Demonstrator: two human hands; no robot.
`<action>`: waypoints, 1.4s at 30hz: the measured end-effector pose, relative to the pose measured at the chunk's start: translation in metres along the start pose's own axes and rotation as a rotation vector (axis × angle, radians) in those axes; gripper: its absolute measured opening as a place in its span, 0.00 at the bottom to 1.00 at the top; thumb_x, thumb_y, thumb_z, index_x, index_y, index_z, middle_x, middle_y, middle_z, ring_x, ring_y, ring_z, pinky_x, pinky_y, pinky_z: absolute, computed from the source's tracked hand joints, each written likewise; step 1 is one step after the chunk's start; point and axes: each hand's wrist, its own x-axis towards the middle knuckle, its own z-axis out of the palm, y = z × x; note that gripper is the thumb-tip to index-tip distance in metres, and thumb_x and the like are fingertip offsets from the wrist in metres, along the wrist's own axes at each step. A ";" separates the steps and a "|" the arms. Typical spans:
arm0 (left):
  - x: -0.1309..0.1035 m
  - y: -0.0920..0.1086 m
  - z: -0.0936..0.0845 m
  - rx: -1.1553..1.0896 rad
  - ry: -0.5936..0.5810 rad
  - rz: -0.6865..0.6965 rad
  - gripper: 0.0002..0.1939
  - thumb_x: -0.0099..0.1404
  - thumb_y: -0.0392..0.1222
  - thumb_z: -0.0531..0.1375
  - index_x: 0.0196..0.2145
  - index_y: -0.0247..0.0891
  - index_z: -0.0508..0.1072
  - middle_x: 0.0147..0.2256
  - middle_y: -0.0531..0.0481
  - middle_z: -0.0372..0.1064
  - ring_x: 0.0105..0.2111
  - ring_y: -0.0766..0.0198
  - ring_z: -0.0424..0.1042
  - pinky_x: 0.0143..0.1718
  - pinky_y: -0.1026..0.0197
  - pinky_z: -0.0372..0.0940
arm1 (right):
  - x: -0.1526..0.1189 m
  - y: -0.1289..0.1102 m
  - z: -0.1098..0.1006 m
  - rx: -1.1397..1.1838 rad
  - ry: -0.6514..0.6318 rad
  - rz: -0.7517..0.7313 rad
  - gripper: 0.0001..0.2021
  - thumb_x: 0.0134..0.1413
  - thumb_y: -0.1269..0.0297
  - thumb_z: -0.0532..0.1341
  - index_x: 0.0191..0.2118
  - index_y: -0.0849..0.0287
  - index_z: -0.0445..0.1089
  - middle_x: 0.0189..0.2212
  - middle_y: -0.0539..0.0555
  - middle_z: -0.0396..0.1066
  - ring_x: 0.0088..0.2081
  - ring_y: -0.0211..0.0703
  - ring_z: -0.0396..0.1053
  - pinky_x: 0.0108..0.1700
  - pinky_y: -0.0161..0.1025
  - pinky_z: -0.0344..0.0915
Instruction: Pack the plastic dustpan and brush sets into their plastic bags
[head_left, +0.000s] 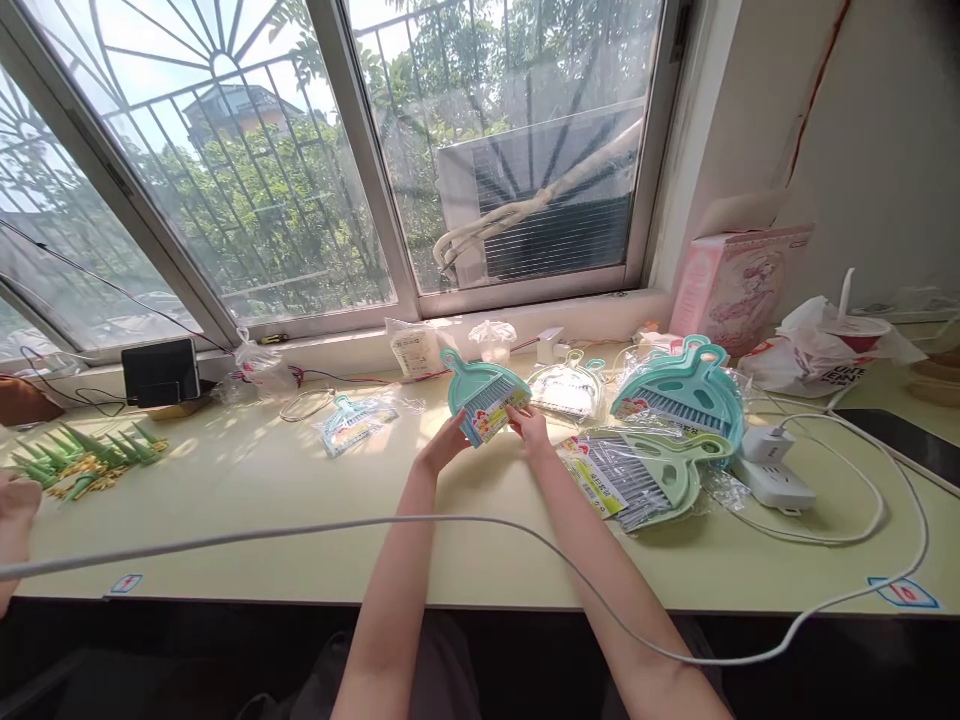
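Note:
My left hand (444, 442) is closed on the lower left edge of a teal dustpan and brush set (480, 385). On its right side, my right hand (531, 428) has its fingers closed at the label card. The set is tilted above the table, its handle towards the window and its bristles towards me. Just behind my right hand lies a pale dustpan set (566, 388) in clear plastic. To the right are a wrapped green dustpan set (660, 475) and a stack of teal dustpan sets (686, 385). Another wrapped set (352, 422) lies to the left.
A white cable (465, 519) crosses in front of my forearms. At the right are a power strip (776, 485), a phone (904, 445) and a pink box (742, 290). Green and yellow pieces (86, 460) lie at the left, near another person's hand (16, 500). A tablet (160, 372) stands behind.

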 end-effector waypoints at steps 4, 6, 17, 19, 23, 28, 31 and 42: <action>0.011 -0.005 0.003 0.001 0.422 0.105 0.22 0.70 0.52 0.57 0.53 0.33 0.72 0.51 0.37 0.74 0.54 0.49 0.72 0.57 0.50 0.66 | -0.006 0.002 0.004 -0.253 -0.139 -0.003 0.16 0.41 0.65 0.72 0.38 0.60 0.71 0.38 0.57 0.77 0.36 0.45 0.75 0.37 0.43 0.74; 0.013 -0.003 -0.003 0.036 0.592 0.213 0.21 0.71 0.52 0.55 0.52 0.34 0.73 0.53 0.39 0.73 0.56 0.50 0.71 0.57 0.52 0.65 | -0.012 0.001 0.007 -0.570 -0.119 -0.095 0.24 0.40 0.70 0.71 0.48 0.59 0.70 0.45 0.59 0.74 0.41 0.49 0.75 0.39 0.43 0.73; 0.000 0.000 0.005 0.745 1.004 0.689 0.25 0.72 0.62 0.46 0.39 0.38 0.70 0.28 0.48 0.67 0.33 0.57 0.69 0.38 0.57 0.61 | -0.030 -0.013 0.012 -1.526 -0.079 -0.454 0.04 0.55 0.69 0.66 0.33 0.56 0.80 0.41 0.59 0.72 0.46 0.51 0.66 0.46 0.43 0.60; -0.003 -0.004 0.010 0.836 0.997 0.717 0.26 0.73 0.61 0.45 0.39 0.38 0.70 0.24 0.51 0.62 0.27 0.60 0.64 0.33 0.58 0.58 | -0.031 -0.014 0.012 -1.453 -0.014 -0.511 0.07 0.59 0.65 0.64 0.37 0.57 0.80 0.42 0.61 0.72 0.47 0.52 0.66 0.48 0.45 0.60; -0.008 -0.011 0.019 1.095 0.851 0.740 0.27 0.74 0.58 0.43 0.46 0.34 0.70 0.22 0.51 0.63 0.22 0.61 0.62 0.27 0.59 0.53 | -0.033 -0.016 0.020 -1.043 0.039 -0.739 0.16 0.66 0.56 0.55 0.49 0.57 0.76 0.46 0.60 0.71 0.50 0.52 0.66 0.52 0.47 0.61; -0.011 -0.021 0.033 1.412 0.405 0.748 0.25 0.73 0.54 0.48 0.58 0.36 0.66 0.33 0.43 0.75 0.28 0.59 0.72 0.30 0.60 0.61 | -0.032 -0.013 0.030 -0.521 -0.024 -0.665 0.23 0.59 0.48 0.58 0.54 0.57 0.69 0.48 0.61 0.70 0.49 0.51 0.68 0.44 0.45 0.69; -0.011 -0.022 0.037 1.452 0.353 0.737 0.24 0.73 0.53 0.49 0.59 0.36 0.66 0.33 0.43 0.76 0.28 0.57 0.73 0.30 0.60 0.62 | -0.030 -0.013 0.027 -0.382 0.005 -0.547 0.21 0.53 0.50 0.62 0.49 0.57 0.71 0.45 0.59 0.72 0.48 0.51 0.70 0.43 0.44 0.71; -0.005 0.014 -0.003 0.566 1.071 0.814 0.30 0.71 0.62 0.43 0.46 0.34 0.73 0.35 0.41 0.73 0.37 0.55 0.72 0.39 0.55 0.66 | -0.026 -0.039 0.009 0.019 -0.026 -0.410 0.24 0.54 0.44 0.61 0.49 0.56 0.73 0.38 0.55 0.73 0.39 0.44 0.70 0.40 0.42 0.69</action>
